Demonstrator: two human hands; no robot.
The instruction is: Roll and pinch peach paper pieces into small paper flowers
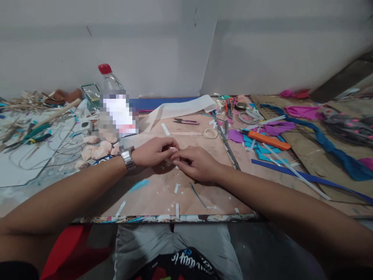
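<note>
Over the middle of the paper-covered table [163,200], my left hand [151,151], with a metal watch [127,159] at its wrist, meets my right hand [199,163]. The fingertips of both are pinched together. A small pale bit [174,149] shows between them, too covered by the fingers to name. Around the hands lie short white strips [176,188] and a blue paint smear [139,185]. Just beyond them are small thread snips [186,121] with a pinkish handle and a narrow tape roll [210,133].
At the back left stands a red-capped bottle [113,82], partly blurred out. Crumpled peach pieces [101,149], a cable and green-handled pliers [36,132] fill the left. To the right are an orange cutter [265,139], blue strips [309,177], purple scraps and cardboard [313,155].
</note>
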